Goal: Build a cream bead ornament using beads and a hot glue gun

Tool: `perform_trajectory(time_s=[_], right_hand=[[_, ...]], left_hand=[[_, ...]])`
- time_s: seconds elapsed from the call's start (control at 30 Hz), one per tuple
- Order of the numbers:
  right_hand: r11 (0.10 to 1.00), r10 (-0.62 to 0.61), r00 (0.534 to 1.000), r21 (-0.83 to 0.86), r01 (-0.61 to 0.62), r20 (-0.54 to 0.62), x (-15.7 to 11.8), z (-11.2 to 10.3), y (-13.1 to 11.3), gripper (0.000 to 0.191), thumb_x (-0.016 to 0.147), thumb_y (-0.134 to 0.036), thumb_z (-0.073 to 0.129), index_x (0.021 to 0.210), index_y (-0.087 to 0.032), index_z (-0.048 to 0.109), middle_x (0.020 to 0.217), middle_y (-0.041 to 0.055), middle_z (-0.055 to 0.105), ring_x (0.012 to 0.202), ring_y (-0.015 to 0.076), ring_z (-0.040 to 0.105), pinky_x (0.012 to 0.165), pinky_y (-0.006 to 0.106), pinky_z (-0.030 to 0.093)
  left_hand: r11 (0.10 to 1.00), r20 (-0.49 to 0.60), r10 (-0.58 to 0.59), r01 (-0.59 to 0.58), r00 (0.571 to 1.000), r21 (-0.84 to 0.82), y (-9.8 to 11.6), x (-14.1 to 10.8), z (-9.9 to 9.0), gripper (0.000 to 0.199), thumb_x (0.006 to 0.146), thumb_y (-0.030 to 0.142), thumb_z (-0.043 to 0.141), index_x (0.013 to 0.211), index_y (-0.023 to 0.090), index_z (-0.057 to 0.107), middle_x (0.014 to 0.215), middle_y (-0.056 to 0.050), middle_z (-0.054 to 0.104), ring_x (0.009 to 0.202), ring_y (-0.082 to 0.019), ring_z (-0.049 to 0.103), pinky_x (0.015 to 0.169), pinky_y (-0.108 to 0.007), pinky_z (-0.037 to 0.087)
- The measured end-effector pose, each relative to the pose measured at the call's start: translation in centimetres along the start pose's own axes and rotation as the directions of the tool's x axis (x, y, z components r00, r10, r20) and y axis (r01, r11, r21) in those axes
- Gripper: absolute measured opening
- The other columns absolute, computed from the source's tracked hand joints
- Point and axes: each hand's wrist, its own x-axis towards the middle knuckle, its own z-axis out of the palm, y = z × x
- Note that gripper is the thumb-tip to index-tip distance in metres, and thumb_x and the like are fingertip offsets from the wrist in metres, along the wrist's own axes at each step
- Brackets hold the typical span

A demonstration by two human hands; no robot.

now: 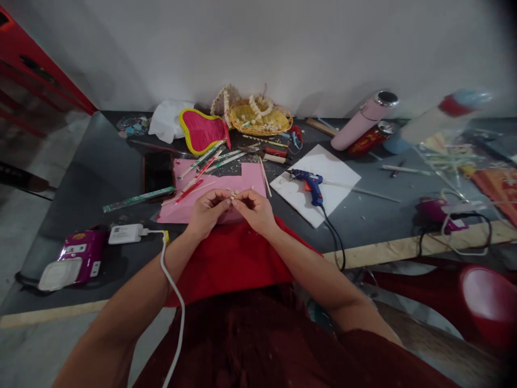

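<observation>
Between the fingertips of both hands is a small cluster of pale, bead-like pieces [233, 194], too small to make out exactly. My left hand [207, 213] pinches it from the left, thumb and fingers together. From the other side my right hand [256, 212] grips the same cluster in a pinch. Both hands are over the near edge of a pink sheet [253, 181], with a red cloth [234, 258] below them. Further right, a blue glue gun [311, 182] lies on a white square board [339, 175].
A yellow wicker basket [262, 125] with pale beadwork stands by the wall. Left of it is a pink panel with yellow trim [203, 131]. A pink flask [363, 122] and a red can [369, 139] stand at right. A white cable [177, 302] crosses my left forearm from a charger [125, 234].
</observation>
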Motion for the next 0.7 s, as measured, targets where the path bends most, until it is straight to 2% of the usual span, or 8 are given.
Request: perform_trajectory(time_s=[0.23,0.43,0.7], right_hand=[[1.0,-0.015,1.0,-0.001,0.015,-0.025,0.21,-0.12,-0.07,0.014,0.077,-0.032,0.062,0.08,-0.018,0.059,0.075,-0.0001,0.061,0.066,0.0106,0.054,0.063,0.024,0.044],[0.998,0.015,1.0,0.063,-0.014,-0.016,0.2,-0.03,-0.21,0.015,0.078,-0.033,0.059,0.079,-0.018,0.059,0.073,0.0002,0.06,0.064,0.011,0.054,0.061,0.025,0.044],[1.0,0.002,1.0,0.02,-0.002,0.011,0.12,-0.1,-0.05,0.015,0.082,-0.033,0.055,0.083,-0.018,0.058,0.075,0.0004,0.06,0.066,0.011,0.054,0.062,0.024,0.044]], left_hand=[[1.0,0.0,0.008,-0.008,1.0,0.022,-0.06,0.04,-0.08,0.02,0.068,0.023,0.072,0.086,0.016,0.065,0.078,-0.001,0.065,0.067,-0.01,0.058,0.066,-0.023,0.048],[0.999,0.004,0.013,-0.013,1.0,0.033,0.06,0.05,-0.06,0.018,0.07,0.023,0.071,0.086,0.016,0.065,0.078,-0.001,0.065,0.069,-0.01,0.059,0.068,-0.024,0.048],[0.998,0.003,0.012,-0.012,1.0,0.054,0.04,0.02,-0.18,0.017,0.071,0.023,0.07,0.085,0.016,0.065,0.075,0.0,0.064,0.066,-0.009,0.057,0.066,-0.023,0.047]])
